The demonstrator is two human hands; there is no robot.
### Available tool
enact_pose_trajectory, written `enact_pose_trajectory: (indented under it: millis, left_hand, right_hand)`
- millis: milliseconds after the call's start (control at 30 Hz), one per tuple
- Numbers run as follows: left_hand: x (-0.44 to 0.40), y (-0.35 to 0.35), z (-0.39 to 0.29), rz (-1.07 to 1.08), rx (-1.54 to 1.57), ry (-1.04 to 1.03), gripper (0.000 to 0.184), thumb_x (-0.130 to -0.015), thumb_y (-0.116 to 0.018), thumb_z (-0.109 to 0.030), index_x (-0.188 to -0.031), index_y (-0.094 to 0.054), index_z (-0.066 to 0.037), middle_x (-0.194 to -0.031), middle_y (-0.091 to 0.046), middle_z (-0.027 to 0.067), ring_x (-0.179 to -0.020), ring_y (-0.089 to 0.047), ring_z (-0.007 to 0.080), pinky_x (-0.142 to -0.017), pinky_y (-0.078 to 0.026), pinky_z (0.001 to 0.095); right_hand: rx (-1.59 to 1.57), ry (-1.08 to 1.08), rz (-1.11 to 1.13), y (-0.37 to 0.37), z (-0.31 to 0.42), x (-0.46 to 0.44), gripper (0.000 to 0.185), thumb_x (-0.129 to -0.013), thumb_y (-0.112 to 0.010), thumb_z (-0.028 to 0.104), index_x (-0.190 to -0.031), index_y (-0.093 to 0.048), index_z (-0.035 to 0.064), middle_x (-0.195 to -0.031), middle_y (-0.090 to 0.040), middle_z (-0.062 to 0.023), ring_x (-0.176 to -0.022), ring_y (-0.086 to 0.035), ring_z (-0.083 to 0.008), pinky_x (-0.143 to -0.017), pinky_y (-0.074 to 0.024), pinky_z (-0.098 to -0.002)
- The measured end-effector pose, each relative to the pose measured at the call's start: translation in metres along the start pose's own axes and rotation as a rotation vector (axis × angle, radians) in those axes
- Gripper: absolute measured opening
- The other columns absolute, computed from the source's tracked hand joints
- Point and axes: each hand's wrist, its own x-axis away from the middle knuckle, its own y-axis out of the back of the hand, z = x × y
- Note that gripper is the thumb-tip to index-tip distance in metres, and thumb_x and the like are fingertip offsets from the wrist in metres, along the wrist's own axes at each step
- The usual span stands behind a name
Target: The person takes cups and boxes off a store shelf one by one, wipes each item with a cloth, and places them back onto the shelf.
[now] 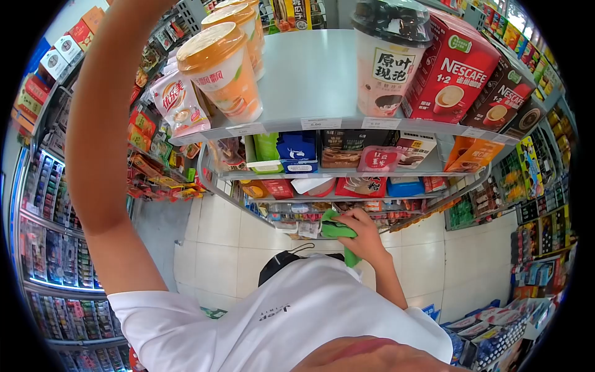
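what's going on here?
A person stands at a shop shelf, their right hand gripping a green cloth low in front of the shelf unit. Their left arm is raised, with its hand out of frame. On the top shelf, orange-lidded cups stand on the left; a black-lidded cup and a red Nescafe box stand on the right.

A single head-worn, fisheye-like view looks forward and steeply down, its round edge leaving the corners black. The wearer's white short-sleeved fabric shirt (347, 297) fills the lower centre, very near; a flat grey shelf top (304, 71) sits close at upper centre; glossy cream square floor tiles (217, 263) lie farther off, mid-frame.
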Motion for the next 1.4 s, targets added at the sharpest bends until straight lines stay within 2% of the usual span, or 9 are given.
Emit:
enact_pose_trajectory:
  millis: [133,267,367,767,900,1067,1167,1300,1400]
  left_hand:
    - [0.029,-0.019,-0.052,0.065,-0.077,-0.055,0.095,-0.093,-0.051,-0.078,-0.139,-0.053,0.006,-0.120,-0.066,0.0279,-0.115,-0.064,0.0361,-0.092,-0.053,0.0444]
    - [0.003,-0.021,-0.043,0.421,0.024,0.052,0.090,-0.095,-0.062,-0.063,-0.143,-0.039,0.009,-0.098,-0.069,0.0250,-0.093,-0.069,0.0333,-0.079,-0.055,0.0408]
    - [0.002,-0.040,-0.032,0.299,0.159,0.057,0.085,-0.095,-0.067,-0.056,-0.141,-0.036,0.009,-0.098,-0.069,0.0260,-0.093,-0.069,0.0329,-0.079,-0.055,0.0412]
    - [0.036,-0.078,-0.040,-0.510,0.546,0.091,0.074,-0.087,-0.084,-0.035,-0.137,-0.045,0.003,-0.110,-0.070,0.0204,-0.101,-0.071,0.0238,-0.086,-0.057,0.0315]
    - [0.104,-0.079,0.018,-1.137,0.494,0.296,0.051,-0.084,-0.081,-0.024,-0.121,-0.066,0.007,-0.107,-0.073,0.0157,-0.098,-0.071,0.0235,-0.096,-0.055,0.0387]
    - [0.196,-0.156,-0.031,-1.310,1.020,0.350,0.081,-0.085,-0.071,-0.048,-0.144,-0.049,0.003,-0.144,-0.051,0.0268,-0.132,-0.055,0.0385,-0.108,-0.049,0.0575]
    - [0.206,-0.237,-0.090,-1.217,1.102,0.352,0.107,-0.083,-0.067,-0.070,-0.157,-0.030,-0.002,-0.159,-0.034,0.0274,-0.138,-0.050,0.0404,-0.108,-0.047,0.0640]
    - [0.232,-0.329,-0.142,-0.838,1.639,0.660,0.102,-0.087,-0.061,-0.075,-0.156,-0.034,-0.005,-0.153,-0.047,0.0187,-0.122,-0.063,0.0306,-0.092,-0.061,0.0448]
    - [0.247,-0.377,-0.156,-0.657,2.168,0.779,0.069,-0.098,-0.063,-0.054,-0.142,-0.045,-0.004,-0.124,-0.067,0.0132,-0.102,-0.073,0.0265,-0.090,-0.062,0.0428]
  right_hand:
    - [0.001,0.011,0.039,0.001,0.002,-0.003,0.046,-0.070,-0.079,0.007,-0.116,-0.073,0.0070,-0.105,-0.059,-0.0113,-0.103,-0.061,-0.0313,-0.088,-0.0526,-0.0413]
    - [-0.004,0.043,0.054,0.003,0.004,-0.003,0.046,-0.071,-0.079,0.008,-0.117,-0.073,0.0073,-0.106,-0.059,-0.0108,-0.103,-0.061,-0.0311,-0.088,-0.0524,-0.0413]
    - [-0.011,0.035,0.045,0.001,0.003,0.002,0.046,-0.071,-0.079,0.008,-0.116,-0.073,0.0075,-0.106,-0.060,-0.0106,-0.103,-0.061,-0.0312,-0.088,-0.0524,-0.0411]
    - [-0.062,0.038,0.075,0.025,-0.011,0.018,0.049,-0.068,-0.080,0.006,-0.117,-0.073,0.0082,-0.107,-0.060,-0.0113,-0.105,-0.062,-0.0328,-0.090,-0.0535,-0.0426]
    - [-0.106,-0.012,0.079,0.035,-0.024,0.031,0.051,-0.069,-0.079,0.004,-0.119,-0.073,0.0081,-0.108,-0.060,-0.0119,-0.103,-0.062,-0.0314,-0.088,-0.0533,-0.0408]
    - [-0.183,-0.061,0.005,0.034,-0.038,0.047,0.052,-0.070,-0.074,0.001,-0.121,-0.071,0.0050,-0.108,-0.061,-0.0130,-0.100,-0.063,-0.0310,-0.088,-0.0523,-0.0380]
    - [-0.227,-0.100,-0.102,0.029,-0.042,0.059,0.051,-0.071,-0.071,-0.001,-0.122,-0.070,0.0016,-0.110,-0.062,-0.0143,-0.101,-0.063,-0.0306,-0.090,-0.0512,-0.0361]
    - [-0.349,-0.171,-0.278,0.026,-0.050,0.071,0.049,-0.072,-0.061,-0.005,-0.121,-0.067,-0.0058,-0.115,-0.061,-0.0133,-0.104,-0.061,-0.0260,-0.094,-0.0476,-0.0317]
    - [-0.302,-0.059,-0.419,0.038,-0.036,0.061,0.045,-0.077,-0.066,-0.004,-0.122,-0.066,-0.0050,-0.119,-0.059,-0.0145,-0.114,-0.057,-0.0268,-0.102,-0.0426,-0.0330]
